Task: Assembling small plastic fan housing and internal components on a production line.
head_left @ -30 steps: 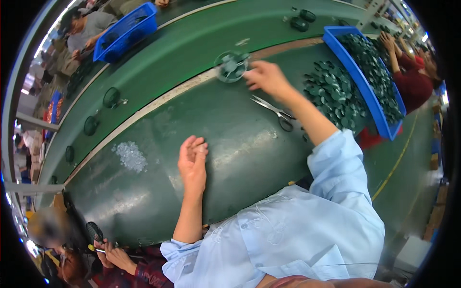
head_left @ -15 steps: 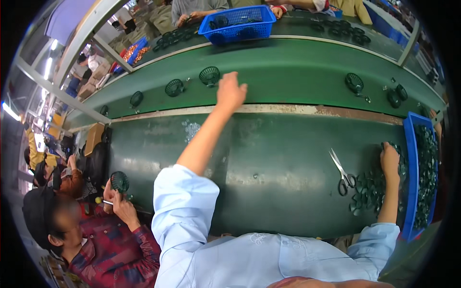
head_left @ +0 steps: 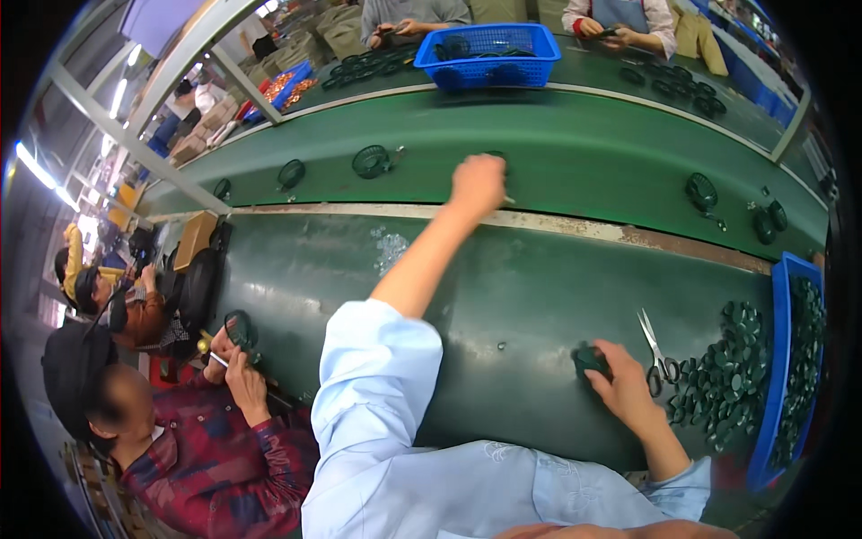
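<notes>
A long green conveyor belt point(head_left: 584, 171) crosses this busy workshop, with a dark green worktable point(head_left: 503, 296) along its near side and people working on both sides. Take the scissors point(head_left: 657, 355) lying on the table as the landmark.

Just to their right and a little nearer the person in pale blue spreads a loose pile of green discs point(head_left: 723, 386). Beyond that stands a long blue tray point(head_left: 778, 359) of more discs. Just left of the scissors, the right hand point(head_left: 622, 382) has thumb and fingers closed around a dark green piece point(head_left: 590, 357), low over the table; blur hides whether it is one disc or several.

Far to the left of the scissors and beyond them, the left hand point(head_left: 479, 186) is stretched over the belt, fingers bent. Something dark point(head_left: 499, 156) shows behind the fingers, but I can't tell whether they grip it. Round openwork baskets point(head_left: 371, 162) lie farther left along the belt, and small clear bits point(head_left: 389, 251) are scattered on the table, also left of the scissors.

I'd judge the step in hand to be fetching with both hands at once; the next move seems to call for a sure hold on the belt side, then a lift clear of the belt toward the right hand.
</notes>
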The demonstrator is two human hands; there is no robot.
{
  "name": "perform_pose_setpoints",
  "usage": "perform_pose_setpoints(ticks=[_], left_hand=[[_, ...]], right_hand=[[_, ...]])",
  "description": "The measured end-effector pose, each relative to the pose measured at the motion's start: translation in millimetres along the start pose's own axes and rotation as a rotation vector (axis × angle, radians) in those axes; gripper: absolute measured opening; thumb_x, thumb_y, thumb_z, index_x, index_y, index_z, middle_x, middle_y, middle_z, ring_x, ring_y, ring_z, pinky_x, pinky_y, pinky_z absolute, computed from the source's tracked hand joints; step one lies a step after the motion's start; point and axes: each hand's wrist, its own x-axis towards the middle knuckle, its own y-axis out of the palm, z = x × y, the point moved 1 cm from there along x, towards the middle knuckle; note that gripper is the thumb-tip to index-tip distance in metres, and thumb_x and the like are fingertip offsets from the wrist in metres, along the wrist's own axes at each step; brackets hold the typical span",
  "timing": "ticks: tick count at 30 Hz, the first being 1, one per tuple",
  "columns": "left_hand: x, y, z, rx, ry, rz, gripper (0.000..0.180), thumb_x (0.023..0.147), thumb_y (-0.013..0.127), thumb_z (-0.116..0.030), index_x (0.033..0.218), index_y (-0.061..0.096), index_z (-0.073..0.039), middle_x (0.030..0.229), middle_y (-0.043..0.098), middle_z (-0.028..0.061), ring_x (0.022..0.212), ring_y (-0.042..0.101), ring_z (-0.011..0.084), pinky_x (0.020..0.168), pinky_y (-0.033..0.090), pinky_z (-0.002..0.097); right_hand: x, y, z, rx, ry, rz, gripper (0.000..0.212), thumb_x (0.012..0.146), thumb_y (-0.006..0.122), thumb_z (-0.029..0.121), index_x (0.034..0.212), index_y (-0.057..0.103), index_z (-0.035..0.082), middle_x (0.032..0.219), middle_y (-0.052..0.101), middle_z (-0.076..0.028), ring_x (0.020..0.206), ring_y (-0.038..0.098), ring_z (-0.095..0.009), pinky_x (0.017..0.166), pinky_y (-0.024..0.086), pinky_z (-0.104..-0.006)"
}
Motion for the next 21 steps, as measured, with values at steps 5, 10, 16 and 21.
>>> perform_pose_setpoints(ticks=[5, 10, 16, 21], left_hand=[[-120.3, -63.9, -113.2, -0.187, 0.435, 0.123, 0.007, 0.070, 0.059, -0.006, 0.077, 0.060, -0.003, 0.087, 0.061, 0.0157, 0.086, 0.058, 0.0339, 0.073, 0.046, 0.0455], [-204.9, -58.2, -136.9, -0.336, 0.499, 0.448, 0.014, 0.080, 0.064, -0.014, 0.091, 0.064, -0.006, 0.091, 0.060, 0.0116, 0.091, 0.059, 0.0313, 0.078, 0.047, 0.0444], [-205.8, -62.8, -124.3, -0.394, -0.097, 0.112, 0.022, 0.086, 0.065, -0.021, 0.102, 0.062, -0.005, 0.098, 0.061, 0.0103, 0.099, 0.059, 0.0321, 0.082, 0.048, 0.0461], [-215.3, -16.9, -112.0, -0.462, -0.171, 0.226, 0.021, 0.091, 0.057, -0.018, 0.102, 0.057, 0.000, 0.093, 0.063, 0.0213, 0.087, 0.063, 0.0412, 0.075, 0.051, 0.0497]], right_hand=[[1.4, 2.1, 29.4, -0.480, -0.243, -0.159, 0.060, 0.068, 0.078, 0.006, 0.124, 0.057, 0.006, 0.115, 0.054, -0.016, 0.099, 0.052, -0.036, 0.086, 0.043, -0.0434], [-10.4, 7.4, 15.4, -0.494, -0.167, -0.056, 0.039, 0.071, 0.078, 0.010, 0.107, 0.064, 0.003, 0.108, 0.053, -0.016, 0.097, 0.057, -0.034, 0.076, 0.051, -0.0422], [-13.6, -3.6, 11.0, -0.440, -0.218, -0.027, 0.031, 0.078, 0.067, 0.004, 0.108, 0.063, 0.001, 0.103, 0.054, -0.019, 0.092, 0.058, -0.037, 0.077, 0.050, -0.0431], [-12.5, -10.5, 16.7, -0.506, -0.072, 0.117, 0.037, 0.077, 0.053, -0.009, 0.112, 0.062, 0.001, 0.101, 0.056, -0.020, 0.088, 0.060, -0.039, 0.079, 0.050, -0.0433]])
